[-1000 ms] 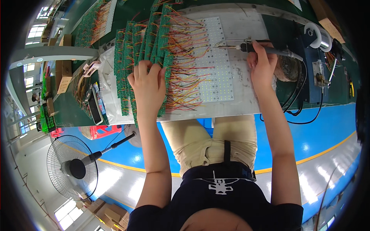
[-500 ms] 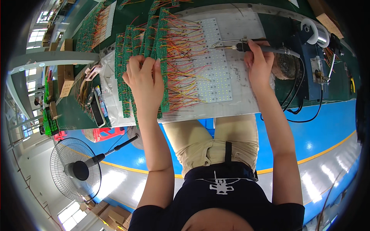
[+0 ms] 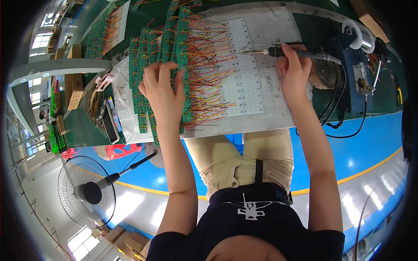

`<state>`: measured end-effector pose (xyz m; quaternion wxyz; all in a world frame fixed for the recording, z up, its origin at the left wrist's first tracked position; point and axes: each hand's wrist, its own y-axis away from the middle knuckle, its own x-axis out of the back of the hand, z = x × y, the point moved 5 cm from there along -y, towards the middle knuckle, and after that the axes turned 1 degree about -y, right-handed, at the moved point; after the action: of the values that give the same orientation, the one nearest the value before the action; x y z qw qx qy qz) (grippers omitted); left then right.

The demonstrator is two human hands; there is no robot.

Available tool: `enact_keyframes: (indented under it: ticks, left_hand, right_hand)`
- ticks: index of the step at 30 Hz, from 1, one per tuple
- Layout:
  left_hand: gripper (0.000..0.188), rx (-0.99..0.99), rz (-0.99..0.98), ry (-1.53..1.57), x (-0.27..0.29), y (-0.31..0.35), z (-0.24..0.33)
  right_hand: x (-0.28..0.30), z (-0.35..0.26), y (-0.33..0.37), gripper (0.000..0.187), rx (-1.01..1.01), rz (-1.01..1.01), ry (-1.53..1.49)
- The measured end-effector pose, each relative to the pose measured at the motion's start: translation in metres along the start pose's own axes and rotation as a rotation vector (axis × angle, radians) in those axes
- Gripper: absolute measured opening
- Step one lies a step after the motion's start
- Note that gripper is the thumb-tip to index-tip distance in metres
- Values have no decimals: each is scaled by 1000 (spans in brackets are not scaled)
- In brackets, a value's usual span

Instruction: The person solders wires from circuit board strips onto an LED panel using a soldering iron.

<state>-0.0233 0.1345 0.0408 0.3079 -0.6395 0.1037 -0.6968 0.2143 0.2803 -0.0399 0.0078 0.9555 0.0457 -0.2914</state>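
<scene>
My left hand [image 3: 163, 89] rests over a row of green circuit board strips [image 3: 184, 39], fingers bent and thumb apart from them, fingertips at the strips. Red, yellow and black wires [image 3: 209, 67] run rightward from the strips onto a white perforated board [image 3: 248, 82] with rows of small yellowish dots. My right hand [image 3: 295, 74] is closed round a soldering iron [image 3: 274, 51] with a thin metal guide tube alongside. Its tip points left, over the white board's upper part near the wire ends; whether it touches cannot be made out.
A solder wire spool [image 3: 358, 35] stands on a blue soldering unit [image 3: 348, 74] at right, with black cables hanging by it. A dark round lump [image 3: 323, 74] sits beside my right hand. A phone [image 3: 110, 124] lies at left; a fan [image 3: 89, 191] stands below.
The soldering iron and my right hand have shifted very slightly. My left index finger and thumb have a slightly wider gap between them.
</scene>
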Motion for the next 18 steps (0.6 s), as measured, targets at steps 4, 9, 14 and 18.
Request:
enact_keyframes:
  ticks: [4, 9, 14, 18]
  left_hand:
    - [21, -90, -108, 12, 0, -1, 9]
    - [23, -121, -96, -1, -4, -3, 7]
    - [23, -114, -133, -17, -7, -3, 6]
    - [23, -108, -90, -9, -6, -4, 6]
  right_hand:
    - [-3, -3, 0, 12, 17, -2, 5]
    - [-6, -5, 2, 11, 14, 29, 72]
    - [-5, -4, 2, 12, 3, 29, 79]
    - [-5, -5, 2, 12, -6, 35, 93]
